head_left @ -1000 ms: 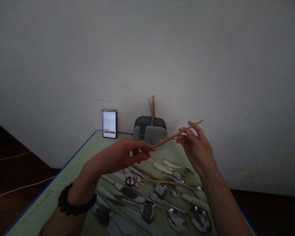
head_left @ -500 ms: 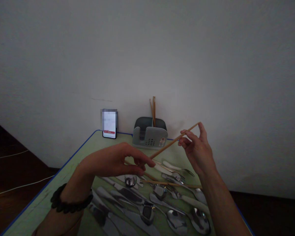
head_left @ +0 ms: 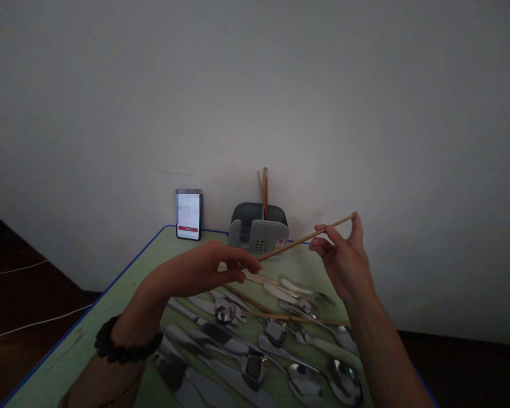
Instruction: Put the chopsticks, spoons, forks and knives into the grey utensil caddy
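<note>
Chopstick point(head_left: 295, 243), slanted, pinched in both hands point(head_left: 346, 263)

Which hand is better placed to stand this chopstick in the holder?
Probably the right hand: it holds the chopstick toward its raised end, so the lower end could enter the holder first. The left hand is at that lower end and would likely need to let go.

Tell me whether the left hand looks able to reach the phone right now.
Probably yes: nothing visible stands between the left hand and the phone, though that hand holds a chopstick.
</note>
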The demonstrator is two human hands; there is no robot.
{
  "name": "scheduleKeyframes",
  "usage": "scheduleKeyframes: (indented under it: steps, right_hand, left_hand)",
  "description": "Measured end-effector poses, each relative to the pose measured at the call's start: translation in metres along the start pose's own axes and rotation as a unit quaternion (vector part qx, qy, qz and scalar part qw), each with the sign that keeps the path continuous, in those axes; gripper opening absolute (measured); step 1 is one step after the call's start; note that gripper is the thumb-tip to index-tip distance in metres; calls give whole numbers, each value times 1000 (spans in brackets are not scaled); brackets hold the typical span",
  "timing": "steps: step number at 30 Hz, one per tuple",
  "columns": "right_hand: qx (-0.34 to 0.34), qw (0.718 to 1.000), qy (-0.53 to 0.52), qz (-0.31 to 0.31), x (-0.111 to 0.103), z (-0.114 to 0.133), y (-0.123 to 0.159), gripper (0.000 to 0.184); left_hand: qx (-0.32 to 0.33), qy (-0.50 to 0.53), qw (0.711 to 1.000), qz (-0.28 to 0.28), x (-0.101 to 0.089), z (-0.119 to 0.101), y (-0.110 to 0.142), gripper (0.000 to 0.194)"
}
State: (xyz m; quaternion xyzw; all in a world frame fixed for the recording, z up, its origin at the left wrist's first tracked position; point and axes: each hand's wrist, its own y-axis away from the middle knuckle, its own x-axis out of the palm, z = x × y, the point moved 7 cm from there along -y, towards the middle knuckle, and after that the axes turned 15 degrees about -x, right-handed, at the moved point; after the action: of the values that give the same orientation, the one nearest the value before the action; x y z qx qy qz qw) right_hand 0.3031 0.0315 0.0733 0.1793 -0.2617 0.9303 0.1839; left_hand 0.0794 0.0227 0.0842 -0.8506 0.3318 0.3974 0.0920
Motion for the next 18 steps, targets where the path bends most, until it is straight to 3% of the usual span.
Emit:
scheduleKeyframes:
  steps: [6,14,18]
  right_hand:
    - [-7,999,-1,-36,-5,-2,-1,94]
    - [-61,997,27,-35,-3,3,1,81]
    - [-152,985,80,-24,-1,25,3,73]
  left_hand:
    - [-58,50,996,-37,-4,18,-7,26]
    - [-118,-78,987,-80,-7,29,-14,27]
    - [-133,-154,973,-110,-5,36,-21,29]
